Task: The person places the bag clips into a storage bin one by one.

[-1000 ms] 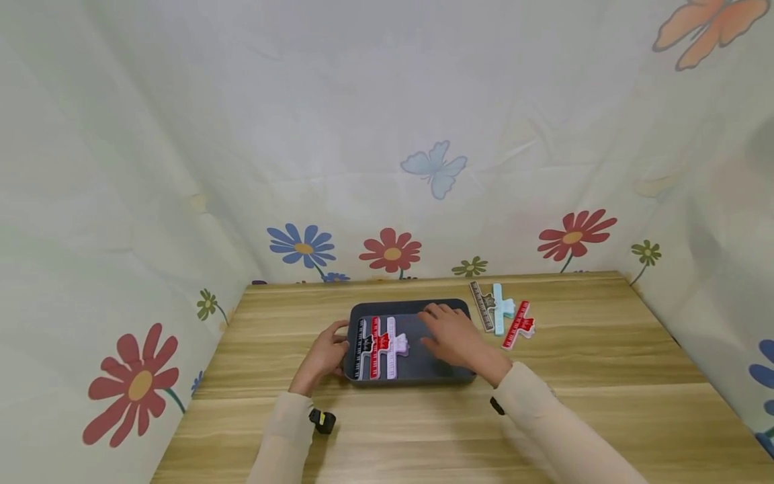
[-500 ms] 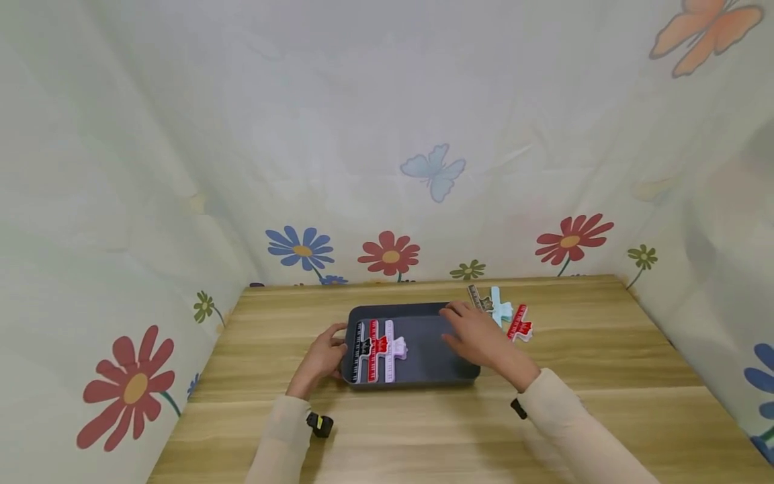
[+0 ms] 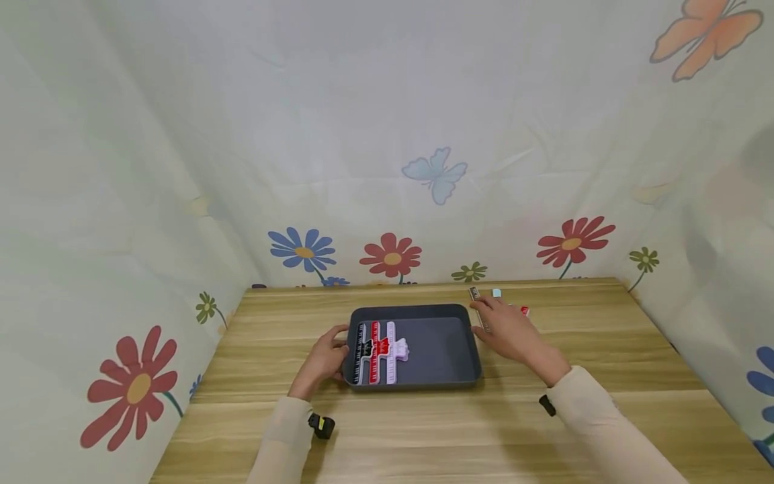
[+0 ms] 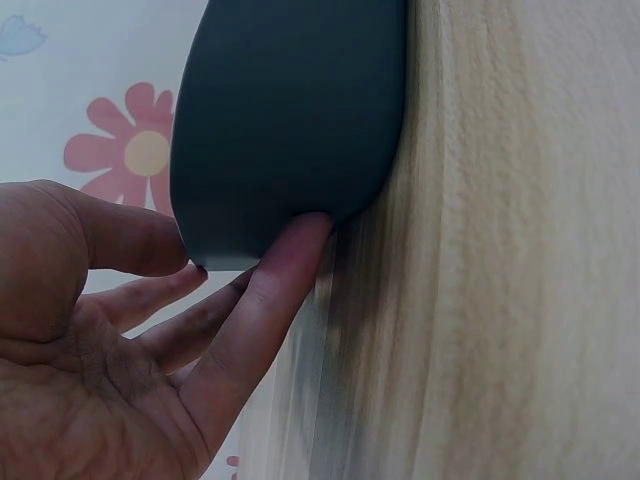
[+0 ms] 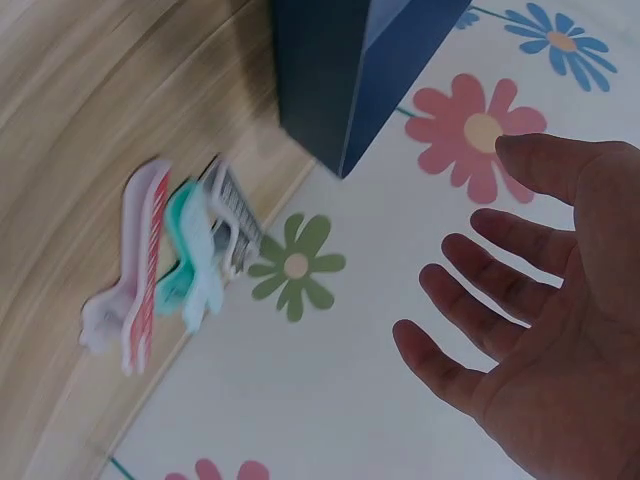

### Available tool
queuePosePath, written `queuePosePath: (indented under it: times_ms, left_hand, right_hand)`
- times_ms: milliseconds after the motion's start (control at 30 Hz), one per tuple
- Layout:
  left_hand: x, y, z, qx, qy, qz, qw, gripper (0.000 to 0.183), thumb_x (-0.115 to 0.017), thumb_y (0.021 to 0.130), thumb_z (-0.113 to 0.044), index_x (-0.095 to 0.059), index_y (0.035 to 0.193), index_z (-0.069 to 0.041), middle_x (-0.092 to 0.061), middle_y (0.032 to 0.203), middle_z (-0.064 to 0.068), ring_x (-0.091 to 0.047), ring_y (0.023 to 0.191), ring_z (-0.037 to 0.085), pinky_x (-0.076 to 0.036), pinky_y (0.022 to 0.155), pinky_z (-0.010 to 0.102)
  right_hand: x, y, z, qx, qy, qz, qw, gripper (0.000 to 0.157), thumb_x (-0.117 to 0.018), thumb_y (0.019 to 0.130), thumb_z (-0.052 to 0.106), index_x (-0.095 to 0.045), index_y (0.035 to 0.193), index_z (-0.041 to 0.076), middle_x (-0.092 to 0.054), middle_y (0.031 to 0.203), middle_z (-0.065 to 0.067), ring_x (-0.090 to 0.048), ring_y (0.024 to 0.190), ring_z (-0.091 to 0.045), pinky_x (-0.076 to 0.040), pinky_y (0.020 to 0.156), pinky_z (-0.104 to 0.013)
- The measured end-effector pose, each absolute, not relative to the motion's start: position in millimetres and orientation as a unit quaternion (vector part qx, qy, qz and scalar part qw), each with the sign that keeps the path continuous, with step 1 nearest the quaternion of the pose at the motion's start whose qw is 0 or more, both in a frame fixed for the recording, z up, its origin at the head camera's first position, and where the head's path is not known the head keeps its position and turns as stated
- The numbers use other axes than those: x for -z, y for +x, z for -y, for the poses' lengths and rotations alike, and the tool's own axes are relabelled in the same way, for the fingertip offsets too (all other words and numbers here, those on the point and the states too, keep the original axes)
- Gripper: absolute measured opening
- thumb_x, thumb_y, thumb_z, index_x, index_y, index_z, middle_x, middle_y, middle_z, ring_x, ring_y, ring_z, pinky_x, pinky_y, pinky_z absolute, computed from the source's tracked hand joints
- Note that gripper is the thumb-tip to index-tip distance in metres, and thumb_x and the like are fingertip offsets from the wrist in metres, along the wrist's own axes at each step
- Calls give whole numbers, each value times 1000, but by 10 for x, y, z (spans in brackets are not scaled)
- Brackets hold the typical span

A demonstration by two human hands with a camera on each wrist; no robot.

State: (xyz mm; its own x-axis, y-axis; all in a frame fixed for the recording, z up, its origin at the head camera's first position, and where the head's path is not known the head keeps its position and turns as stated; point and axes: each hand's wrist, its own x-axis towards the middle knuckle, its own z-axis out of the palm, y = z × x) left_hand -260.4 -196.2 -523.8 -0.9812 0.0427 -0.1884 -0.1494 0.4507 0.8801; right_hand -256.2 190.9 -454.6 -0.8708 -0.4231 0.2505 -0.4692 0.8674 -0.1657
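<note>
My left hand point(image 3: 326, 356) holds the left end of the dark grey tray point(image 3: 435, 383), thumb and fingers at its rim and lower edge in the left wrist view. Inside, side by side at the left, lie a black clip point(image 3: 359, 363), a red clip point(image 3: 374, 366) and a pale lilac clip point(image 3: 391, 366), all with piano-key markings. Beyond the tray's right end hovers my right hand point(image 3: 514, 333), fingers loosely bent and holding nothing. It partly hides a black-and-silver clip point(image 5: 235, 210), a light blue clip point(image 5: 195, 260) and a red clip point(image 5: 145, 270) on the table.
A wood-grain table point(image 3: 399, 437) carries everything. Behind and beside it hangs a pale curtain point(image 3: 338, 134) printed with flowers and butterflies. Each wrist wears a small black camera, such as the left wrist camera point(image 3: 322, 425).
My right hand has moved right, from above the tray to over the loose clips, covering much of them. My left hand stays at the tray's left end.
</note>
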Motion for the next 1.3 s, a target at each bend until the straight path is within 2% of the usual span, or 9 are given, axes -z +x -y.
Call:
queuePosePath:
  times_ms: [133,267,600,933,1300]
  left_hand:
    - [5254,-2603,1957,-534,-29,-840,93,55,-48,101,0,-41,154,-9,-59,136,35,-72,81,27,-63,53,44]
    - [5257,-2603,1953,-534,-29,-840,92,55,-48,101,0,-41,154,-9,-58,136,35,-72,82,27,-63,52,43]
    - [5272,-2601,1950,-526,-31,-845,95,54,-48,102,-2,-41,155,-11,-58,138,34,-71,79,24,-63,52,42]
    - [5270,-2608,1951,-529,-33,-843,98,54,-49,102,-2,-42,154,-12,-58,138,34,-71,80,24,-63,53,43]
    - [5250,-2619,1959,-526,-39,-844,99,55,-49,101,-1,-41,155,-12,-57,140,34,-71,83,26,-64,55,43]
  right_hand:
    - [4560,-2580,-2021,-110,225,962,107,49,-73,94,22,-60,135,-1,-61,136,-22,-65,115,-40,-57,92,-58]
    - [4556,-2591,-2121,-104,215,967,93,50,-72,95,22,-59,137,-2,-60,137,-24,-62,121,-43,-55,98,-60]
    - [4640,-2628,-2415,-99,199,971,90,51,-72,94,21,-58,135,-5,-62,134,-25,-61,120,-44,-54,100,-60]
    - [4717,-2673,-2677,-102,175,977,71,49,-67,97,22,-57,134,-9,-60,134,-30,-57,123,-50,-52,101,-65]
    - [4834,-2745,-2798,-94,139,985,34,54,-68,96,22,-54,137,-10,-57,136,-33,-55,125,-52,-50,102,-66]
